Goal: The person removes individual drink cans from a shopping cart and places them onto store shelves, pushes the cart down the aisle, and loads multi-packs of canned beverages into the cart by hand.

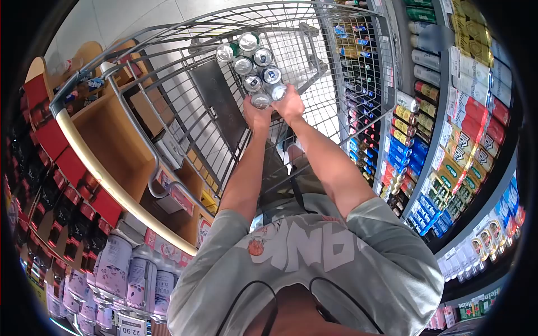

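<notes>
Several drink cans with silver lids stand grouped in a wire shopping cart [314,106], and a can with a green side [226,52] is at the group's far left. At the near end, my left hand [258,115] is closed round the side of a can [260,101]. Beside it, my right hand [290,105] is closed on a silver can [278,92] that leans against its neighbours. Both hands are close together, with the fingers partly hidden behind the cans.
A dark flat panel [217,103] is at the cart's left side, and its pale handle bar [120,185] runs along the left. Shelves of cans [443,157] rise at right. Boxed bottles [61,207] and pink-and-white can packs [137,280] line the left.
</notes>
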Demonstrator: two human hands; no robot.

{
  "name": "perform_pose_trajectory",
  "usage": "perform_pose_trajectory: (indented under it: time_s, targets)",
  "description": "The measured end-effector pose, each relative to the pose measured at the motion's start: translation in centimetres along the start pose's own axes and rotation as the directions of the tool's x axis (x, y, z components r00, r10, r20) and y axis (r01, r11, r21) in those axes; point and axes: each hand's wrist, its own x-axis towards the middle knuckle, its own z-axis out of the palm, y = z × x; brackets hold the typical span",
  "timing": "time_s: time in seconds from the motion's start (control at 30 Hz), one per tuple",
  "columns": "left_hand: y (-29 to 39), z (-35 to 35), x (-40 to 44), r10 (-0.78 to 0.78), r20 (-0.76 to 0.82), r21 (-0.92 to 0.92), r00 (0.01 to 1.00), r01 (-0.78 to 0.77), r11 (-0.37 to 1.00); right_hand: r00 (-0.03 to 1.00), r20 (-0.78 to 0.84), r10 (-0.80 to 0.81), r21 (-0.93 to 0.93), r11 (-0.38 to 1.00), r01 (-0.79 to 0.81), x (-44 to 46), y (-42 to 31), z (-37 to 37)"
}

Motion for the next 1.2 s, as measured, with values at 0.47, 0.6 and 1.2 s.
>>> perform_pose_trajectory:
  time_s: [0.47,0.6,1.2]
  targets:
    - [3.6,-9.0,-7.3,0.178,0.184,0.085,0.967,-0.196,0.977,0.951,-0.101,-0.293,0.362,0.879,0.310,-5.7,11.4,-16.0]
    - [7.4,-13.2,-12.8,0.366,0.174,-0.386,0.914,-0.278,0.880,0.826,-0.395,-0.403,0.545,0.621,0.564,-7.9,18.2,-20.1]
    - [11.6,-14.5,-30.5,0.344,0.548,-0.831,0.763,0.542,0.123,0.975,-0.206,0.078,0.979,0.024,0.205,-28.6,42.6,-20.0]
